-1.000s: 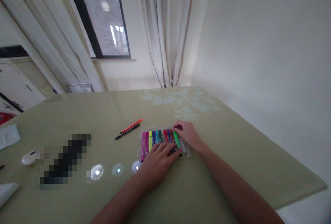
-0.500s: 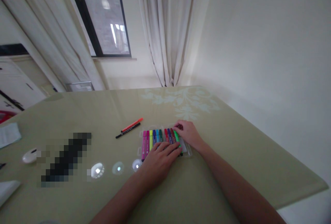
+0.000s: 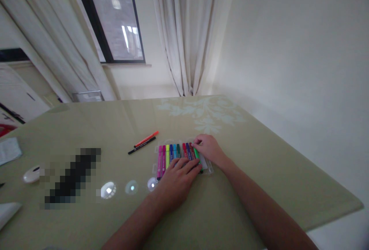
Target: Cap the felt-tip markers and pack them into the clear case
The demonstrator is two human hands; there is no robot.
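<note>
Several coloured markers lie side by side in a clear plastic case [image 3: 209, 169] on the table. Magenta markers [image 3: 162, 159] are at its left end, then a yellow one [image 3: 167, 154], blue and teal ones, and red and purple ones further right. My left hand [image 3: 180, 177] lies flat with its fingers spread over the lower part of the markers. At the upper right of the case, my right hand [image 3: 206, 145] has its thumb and fingertips pinched together by the top of a green marker [image 3: 196, 153]; what is between them is hidden.
An orange-red marker [image 3: 146, 139] and a black marker [image 3: 142, 145] lie on the table [image 3: 115, 127] left of the case. Further left are a white mouse [image 3: 31, 175], a pixelated dark object [image 3: 73, 177] and a pale cloth [image 3: 10, 152]. A wall borders the right side.
The view has shifted very slightly. Both hands keep nearly the same place and pose at the case.
</note>
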